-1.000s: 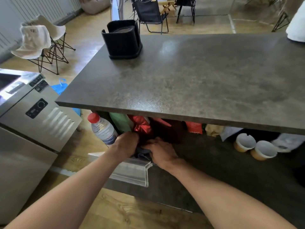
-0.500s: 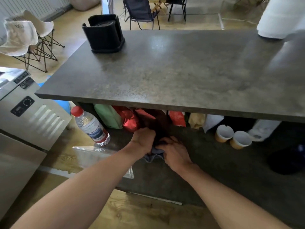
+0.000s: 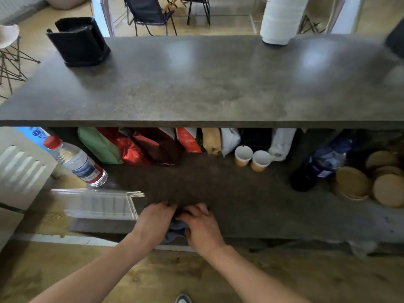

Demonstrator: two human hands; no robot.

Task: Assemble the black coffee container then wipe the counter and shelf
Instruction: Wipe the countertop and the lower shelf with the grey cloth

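Note:
My left hand and my right hand press side by side on a dark blue-grey cloth at the front edge of the lower shelf. Only a small fold of the cloth shows between my palms. The black coffee container stands upright at the far left of the grey counter, well away from both hands.
On the shelf: a water bottle, coffee bags, two paper cups, a dark bottle, round brown lids. A clear acrylic holder sits left of my hands. A white roll stands on the counter's far side.
Both hands have dragged the cloth from the back of the shelf, by the bags, toward its front edge and to the right. The view has shifted right.

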